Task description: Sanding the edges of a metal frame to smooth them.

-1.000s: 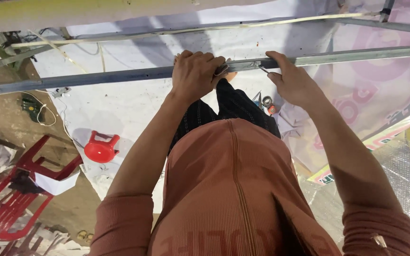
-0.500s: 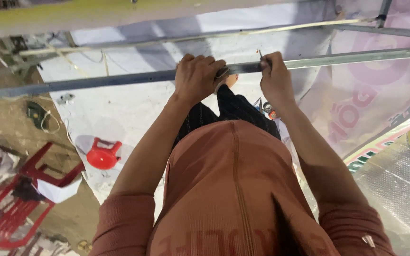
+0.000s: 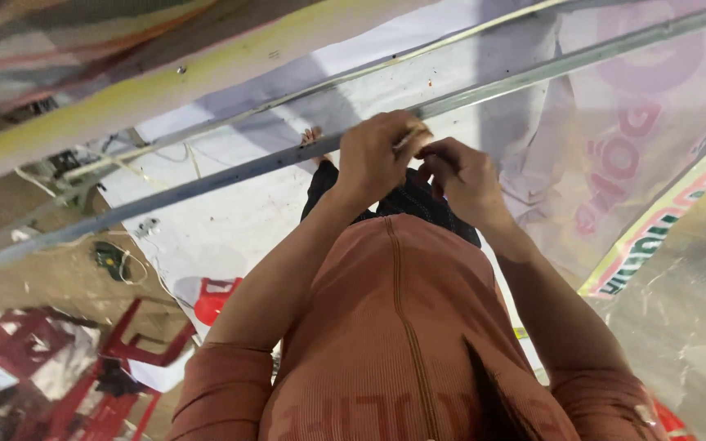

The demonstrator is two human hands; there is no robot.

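My left hand [image 3: 373, 155] wraps fingers over the grey metal rail [image 3: 230, 173], pinching a thin pale pin [image 3: 408, 137], its tip hidden. My right hand [image 3: 463, 175] sits just beside, fingers curled; whether it grips anything, can't tell. Rails counted: 2, the other a thinner rod [image 3: 271, 104]. Below: 1 red plastic stool [image 3: 214, 298], partly cut off by my arm.

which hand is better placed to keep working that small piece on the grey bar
Probably the left hand: its fingers pinch a small pale piece right at the grey metal bar. The right hand sits just below the bar, fingers curled, holding nothing visible.
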